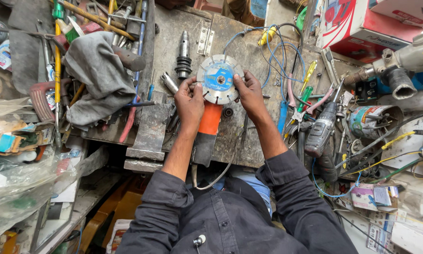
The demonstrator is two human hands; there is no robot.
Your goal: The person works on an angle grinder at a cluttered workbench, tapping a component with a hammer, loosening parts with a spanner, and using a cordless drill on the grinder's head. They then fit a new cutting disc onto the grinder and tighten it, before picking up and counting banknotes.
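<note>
Holding a round cutting disc by its rim, both hands pinching it from opposite sides.

Item 1, left hand: fingers curled onto the left edge of the disc, thumb on its face; palm lies over the head of the tool beneath.

Item 2, right hand: fingertips closed on the right edge of the disc, thumb near the top.

Item 3, cutting disc: grey, segmented rim, blue label at the centre, lying flat and face-up on the head of an orange-bodied angle grinder, at the middle of the tabletop. Whether it is locked onto the spindle I cannot tell.

Item 4, angle grinder: body points toward me, black tail end at the near edge of the tabletop, cord hanging below.

Item 5, surroundings: a dark threaded chuck piece just left of the disc; a grey rag over hand tools farther left; a metal vise block beside my left forearm; a black cordless drill to the right; blue wires looping behind the disc.

Step in hand, as I judge it: seating or turning the disc on the grinder's spindle. Next move, in my estimate, calls for keeping the disc centred and level on the hub, with an even pinch at both edges so it does not tip.
</note>
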